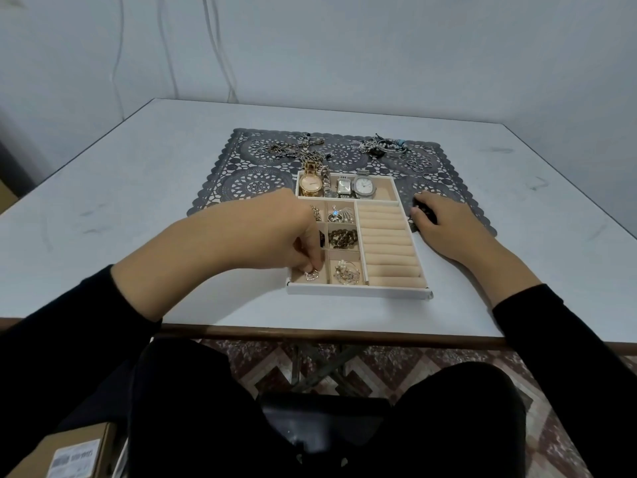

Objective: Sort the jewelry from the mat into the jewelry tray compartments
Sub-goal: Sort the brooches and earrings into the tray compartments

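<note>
A pale bluish wall stands well beyond both hands, with thin white cables hanging down it past the left hand's side. Under the hands spreads a white table, scuffed with faint grey marks and edged along the near side with a brown wooden strip. Below that edge, nearer than the hands, metal table legs cross over a patterned floor — reddish and cream diamonds. A cardboard box with a printed label sits low, on the left hand's side. The light is dim, even — cool.
</note>
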A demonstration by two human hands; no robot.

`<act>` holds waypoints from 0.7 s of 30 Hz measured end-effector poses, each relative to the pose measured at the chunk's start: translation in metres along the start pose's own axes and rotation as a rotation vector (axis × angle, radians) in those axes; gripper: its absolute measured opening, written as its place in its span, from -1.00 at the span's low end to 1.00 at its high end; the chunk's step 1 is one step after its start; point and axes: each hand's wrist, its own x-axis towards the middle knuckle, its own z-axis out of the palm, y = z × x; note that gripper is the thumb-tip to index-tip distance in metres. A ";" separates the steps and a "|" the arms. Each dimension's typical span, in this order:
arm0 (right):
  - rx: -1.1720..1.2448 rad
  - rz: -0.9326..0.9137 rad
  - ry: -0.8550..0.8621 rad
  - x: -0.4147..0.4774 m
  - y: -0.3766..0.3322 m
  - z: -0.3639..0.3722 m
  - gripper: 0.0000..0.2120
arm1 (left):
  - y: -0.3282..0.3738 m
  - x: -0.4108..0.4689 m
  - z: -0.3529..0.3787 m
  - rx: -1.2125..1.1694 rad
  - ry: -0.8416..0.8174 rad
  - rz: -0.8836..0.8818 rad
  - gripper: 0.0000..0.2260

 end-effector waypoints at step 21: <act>0.114 0.072 0.146 0.054 0.006 -0.023 -0.78 | -0.111 0.059 -0.019 -0.361 0.520 -0.248 -0.87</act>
